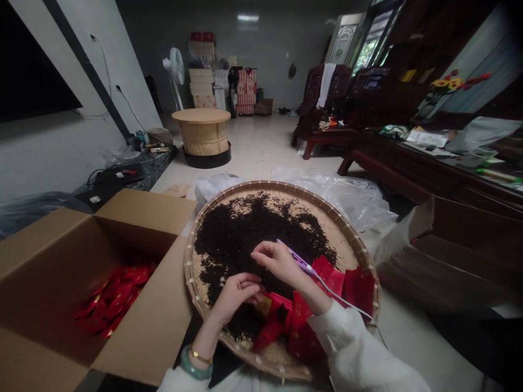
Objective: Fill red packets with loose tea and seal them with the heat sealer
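"What's in that round tray [330,209]?"

"Dark leaves [261,223] over most of it, and red packets [302,326] heaped at the near right side, partly behind the right forearm."

"And the hands?"

"The left hand [235,294] has its fingers bent beside a packet with a yellow patch [266,305]; I can't tell whether it grips it. The right hand [281,267], over the leaves, has thumb and fingertips drawn together, but I can't see if anything's between them. A purple tool [300,263] with a white cord [347,302] shows behind that hand; held or not, I can't say."

"That open cardboard box [134,337] on the left?"

"More red packets [116,299] at the bottom."

"And the floor [261,136]?"

"Pale and shiny, with clear plastic [351,196] crumpled just beyond the tray."

"Tight on the right, though."

"Yes, another box [469,234] there, then a cluttered dark table [408,169]. Farther off, a drum-shaped stand [204,136], a white fan [176,65] and stacked cartons [200,81] at the back wall."
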The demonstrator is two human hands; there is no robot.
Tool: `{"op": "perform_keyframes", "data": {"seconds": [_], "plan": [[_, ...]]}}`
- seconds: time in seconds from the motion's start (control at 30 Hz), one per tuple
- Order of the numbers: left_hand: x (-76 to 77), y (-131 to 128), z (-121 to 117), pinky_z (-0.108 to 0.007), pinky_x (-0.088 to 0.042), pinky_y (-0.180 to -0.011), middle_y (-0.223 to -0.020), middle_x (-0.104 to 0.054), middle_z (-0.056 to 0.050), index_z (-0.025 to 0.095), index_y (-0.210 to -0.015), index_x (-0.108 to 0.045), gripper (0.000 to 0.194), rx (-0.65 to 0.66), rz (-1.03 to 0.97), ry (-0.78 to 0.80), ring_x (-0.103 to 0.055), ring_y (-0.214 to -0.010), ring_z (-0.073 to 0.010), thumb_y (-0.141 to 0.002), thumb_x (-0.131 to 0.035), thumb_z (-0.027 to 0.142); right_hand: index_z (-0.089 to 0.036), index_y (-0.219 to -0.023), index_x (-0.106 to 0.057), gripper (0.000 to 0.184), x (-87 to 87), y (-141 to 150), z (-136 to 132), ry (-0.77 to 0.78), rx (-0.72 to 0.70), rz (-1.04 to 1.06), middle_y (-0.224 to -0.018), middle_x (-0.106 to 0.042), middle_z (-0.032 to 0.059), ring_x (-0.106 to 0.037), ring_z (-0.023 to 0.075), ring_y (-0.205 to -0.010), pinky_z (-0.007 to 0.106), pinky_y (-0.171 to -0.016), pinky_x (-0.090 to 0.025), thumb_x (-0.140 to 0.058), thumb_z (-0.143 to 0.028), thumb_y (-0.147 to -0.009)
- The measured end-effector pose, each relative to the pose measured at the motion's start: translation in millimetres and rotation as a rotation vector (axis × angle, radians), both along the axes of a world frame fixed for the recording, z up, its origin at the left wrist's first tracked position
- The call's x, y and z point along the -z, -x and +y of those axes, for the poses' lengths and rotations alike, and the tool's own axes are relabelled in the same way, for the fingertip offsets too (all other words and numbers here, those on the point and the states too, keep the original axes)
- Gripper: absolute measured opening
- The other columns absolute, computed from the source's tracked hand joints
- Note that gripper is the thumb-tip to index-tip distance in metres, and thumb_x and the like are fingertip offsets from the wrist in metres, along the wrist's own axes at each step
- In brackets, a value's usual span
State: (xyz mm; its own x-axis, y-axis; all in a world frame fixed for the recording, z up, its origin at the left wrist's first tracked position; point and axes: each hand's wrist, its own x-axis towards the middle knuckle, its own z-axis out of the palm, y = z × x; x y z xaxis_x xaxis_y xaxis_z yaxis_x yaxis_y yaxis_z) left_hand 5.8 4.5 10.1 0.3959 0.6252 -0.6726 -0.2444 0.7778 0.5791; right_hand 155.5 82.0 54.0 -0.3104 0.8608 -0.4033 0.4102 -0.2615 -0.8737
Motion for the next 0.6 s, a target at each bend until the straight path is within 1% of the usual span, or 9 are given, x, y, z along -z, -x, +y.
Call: {"op": "perform_keyframes", "data": {"seconds": [0.07,0.13,0.2,0.3,0.33,0.4,0.5,0.57,0.6], "plan": [[3.0,-1.0,-0.9,-0.033,-0.051,-0.078,-0.09,-0.072,-0.012,0.011,-0.09,-0.065,0.041,-0.015,0.081,-0.068,-0.067,-0.083,-0.0216,-0.062,-0.077,0.039,-0.013,-0.072,-0.063,0.023,6.1,-4.1,-5.7,0.001,-0.051,-0.04,-0.063,-0.061,0.0009,-0.05,0.0105,-0.056,0.022,-0.052,-0.037,-0.054,-0.031,-0.084],[2.9,1.8,-2.0,-0.035,-0.049,-0.085,-0.093,-0.071,-0.011,0.012,-0.088,-0.067,0.033,0.023,0.116,-0.147,-0.065,-0.091,-0.0226,-0.066,-0.074,0.036,-0.014,-0.07,-0.063,0.026,13.9,-11.0,-13.4,-0.02,-0.099,-0.097,-0.064,-0.061,0.001,-0.05,0.0108,-0.057,0.022,-0.053,-0.035,-0.053,-0.033,-0.085],[-2.2,5.4,-3.8,-0.035,-0.048,-0.085,-0.093,-0.071,-0.01,0.014,-0.088,-0.067,0.028,0.121,0.148,-0.216,-0.064,-0.09,-0.0221,-0.069,-0.07,0.034,-0.014,-0.071,-0.063,0.027,21.6,-20.5,-20.4,-0.023,-0.102,-0.138,-0.064,-0.061,0.0008,-0.051,0.0115,-0.058,0.023,-0.054,-0.036,-0.051,-0.034,-0.086],[-17.1,2.2,-10.1,-0.034,-0.046,-0.083,-0.093,-0.068,-0.007,0.017,-0.089,-0.068,0.025,0.362,0.281,-0.392,-0.061,-0.088,-0.021,-0.068,-0.069,0.03,-0.015,-0.071,-0.062,0.03,26.4,-36.6,-26.4,-0.022,-0.042,-0.171,-0.062,-0.06,0.0008,-0.052,0.0126,-0.057,0.023,-0.054,-0.037,-0.05,-0.036,-0.087],[-22.4,-2.8,-13.7,-0.034,-0.046,-0.083,-0.094,-0.067,-0.007,0.018,-0.092,-0.068,0.028,0.457,0.331,-0.462,-0.059,-0.088,-0.0215,-0.067,-0.071,0.03,-0.015,-0.07,-0.061,0.03,25.1,-41.9,-27.7,-0.032,-0.031,-0.185,-0.061,-0.059,0.001,-0.051,0.0129,-0.056,0.024,-0.053,-0.037,-0.049,-0.037,-0.087],[-30.8,-18.1,-23.2,-0.038,-0.043,-0.087,-0.102,-0.065,-0.008,0.02,-0.104,-0.065,0.046,0.651,0.399,-0.598,-0.056,-0.095,-0.0256,-0.061,-0.076,0.032,-0.016,-0.068,-0.06,0.03,18.4,-52.4,-31.3,-0.045,-0.046,-0.233,-0.06,-0.059,0.0017,-0.051,0.0134,-0.054,0.024,-0.052,-0.035,-0.049,-0.036,-0.088],[-33.7,-43.6,-38.9,-0.047,-0.037,-0.094,-0.112,-0.062,-0.015,0.016,-0.118,-0.059,0.068,0.906,0.534,-0.696,-0.051,-0.106,-0.0354,-0.055,-0.08,0.031,-0.016,-0.068,-0.058,0.028,2.2,-69.4,-44.8,0.018,-0.181,-0.383,-0.061,-0.06,0.0034,-0.052,0.0145,-0.056,0.024,-0.052,-0.035,-0.049,-0.033,-0.088],[-30.1,-53.3,-45.6,-0.05,-0.034,-0.097,-0.115,-0.06,-0.017,0.014,-0.121,-0.056,0.07,0.983,0.576,-0.669,-0.048,-0.111,-0.0389,-0.055,-0.079,0.025,-0.016,-0.073,-0.059,0.022,-9.3,-81.1,-58.8,0.1,-0.289,-0.514,-0.064,-0.062,0.0049,-0.055,0.0158,-0.059,0.025,-0.054,-0.037,-0.054,-0.033,-0.085],[-27.5,-54.6,-46.9,-0.05,-0.034,-0.097,-0.115,-0.06,-0.018,0.014,-0.121,-0.056,0.07,0.973,0.576,-0.641,-0.048,-0.112,-0.0392,-0.055,-0.078,0.022,-0.015,-0.077,-0.06,0.02,-14.8,-86.5,-65.9,0.131,-0.317,-0.544,-0.068,-0.063,0.006,-0.057,0.0165,-0.062,0.026,-0.056,-0.039,-0.056,-0.033,-0.085]]}}
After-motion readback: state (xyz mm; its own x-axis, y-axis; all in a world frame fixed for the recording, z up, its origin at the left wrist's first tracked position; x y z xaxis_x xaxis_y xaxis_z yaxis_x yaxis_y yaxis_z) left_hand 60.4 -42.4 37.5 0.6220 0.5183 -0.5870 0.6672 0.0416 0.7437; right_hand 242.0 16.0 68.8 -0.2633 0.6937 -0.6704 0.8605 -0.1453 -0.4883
